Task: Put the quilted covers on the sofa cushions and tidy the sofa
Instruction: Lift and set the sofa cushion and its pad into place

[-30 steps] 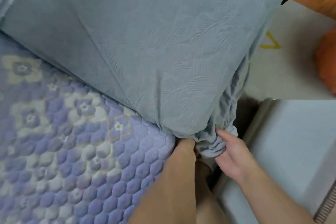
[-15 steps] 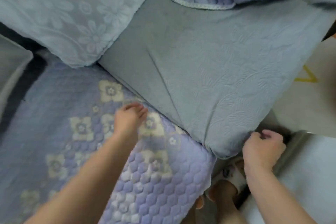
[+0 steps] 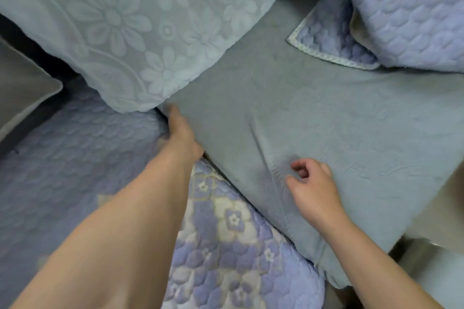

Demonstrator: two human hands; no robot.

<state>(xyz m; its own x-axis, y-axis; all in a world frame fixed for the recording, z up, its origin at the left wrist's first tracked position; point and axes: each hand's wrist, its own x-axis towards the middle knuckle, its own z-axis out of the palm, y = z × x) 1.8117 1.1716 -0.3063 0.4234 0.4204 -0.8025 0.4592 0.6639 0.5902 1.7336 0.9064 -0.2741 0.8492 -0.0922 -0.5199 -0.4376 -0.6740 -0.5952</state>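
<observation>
Presently the grey cushion (image 3: 313, 118) is being seated on the sofa, its left edge overlapping the quilted cover (image 3: 226, 246) already fitted on the neighbouring seat. The left hand (image 3: 182, 135) is placed at that edge, thumb on top and fingers (image 3: 163, 139) tucked under the rim, so the edge is gripped. The right hand (image 3: 312, 188) lies on the cushion's near part, its fingers loosely curled with thumb and forefinger close together over a crease; whether fabric is actually pinched cannot be told.

For a clean result, the edge held by the left fingers should be drawn clear of the quilted cover so the two seats meet without overlap. The crease beside the right fingers should be smoothed outward. A floral pillow (image 3: 120, 27) rests just beyond the left fingers and may need lifting. A loose quilted cover (image 3: 406, 15) lies well beyond the right fingers, not yet fitted.
</observation>
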